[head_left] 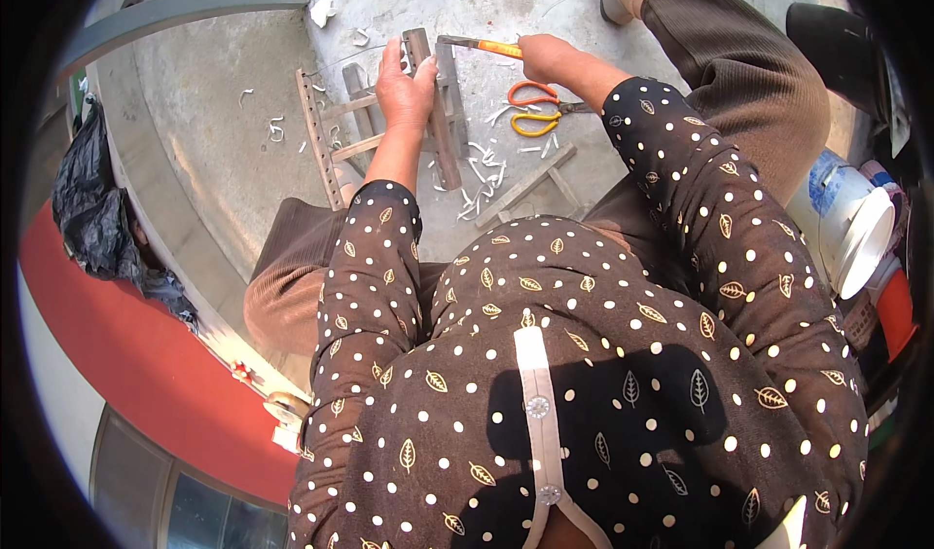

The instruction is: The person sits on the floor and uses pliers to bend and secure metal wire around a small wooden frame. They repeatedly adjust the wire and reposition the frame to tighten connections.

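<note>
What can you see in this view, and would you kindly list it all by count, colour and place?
Wooden frame: one, brown, upper middle
Tool: one, orange-handled, in right hand
Scissors: one pair, red and yellow handles, right of frame
Wooden bars: at least two, pale brown, below scissors
Scraps: many, white, scattered on floor
Floor: one, grey, beneath
Metal bar: one, grey, upper left
Plastic bag: one, black, left
Bucket: one, white, right
Red surface: one, lower left
Patterned top: one, dark, centre
Trousers: one pair, brown, both sides
Left hand: one, touching frame
Right hand: one, gripping tool
</note>
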A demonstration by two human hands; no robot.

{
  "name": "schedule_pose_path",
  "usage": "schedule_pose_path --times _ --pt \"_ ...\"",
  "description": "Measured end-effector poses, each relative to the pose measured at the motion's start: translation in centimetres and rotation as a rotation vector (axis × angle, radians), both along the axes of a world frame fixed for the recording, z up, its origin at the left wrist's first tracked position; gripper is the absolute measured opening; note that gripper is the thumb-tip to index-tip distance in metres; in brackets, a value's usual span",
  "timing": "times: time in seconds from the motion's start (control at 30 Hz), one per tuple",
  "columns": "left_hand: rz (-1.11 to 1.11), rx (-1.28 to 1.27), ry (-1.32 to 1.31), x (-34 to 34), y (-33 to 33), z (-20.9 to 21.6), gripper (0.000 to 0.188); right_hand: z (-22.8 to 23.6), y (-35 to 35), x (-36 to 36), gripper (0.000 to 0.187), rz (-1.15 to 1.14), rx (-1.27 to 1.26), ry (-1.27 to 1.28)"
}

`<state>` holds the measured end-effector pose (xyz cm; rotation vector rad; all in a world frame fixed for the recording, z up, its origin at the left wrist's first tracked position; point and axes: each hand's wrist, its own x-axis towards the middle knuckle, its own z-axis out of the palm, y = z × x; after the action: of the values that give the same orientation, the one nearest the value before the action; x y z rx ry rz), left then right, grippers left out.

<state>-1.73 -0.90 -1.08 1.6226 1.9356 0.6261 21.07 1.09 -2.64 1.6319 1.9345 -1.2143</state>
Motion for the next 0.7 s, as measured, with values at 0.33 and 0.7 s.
schedule_pose_path --times 0.33,0.7 --pt "-0.008 -0.060 -0.066 0.4 0.1 1.1 0.065 -8.4 -3.4 -1.6 0.037 -0.885 -0.110 -0.142" --pt "0.011 -0.098 -0.279 -1.5 -0.5 3.4 0.064 -1.7 -0.8 -8.1 0.065 -1.017 -0.425 1.067"
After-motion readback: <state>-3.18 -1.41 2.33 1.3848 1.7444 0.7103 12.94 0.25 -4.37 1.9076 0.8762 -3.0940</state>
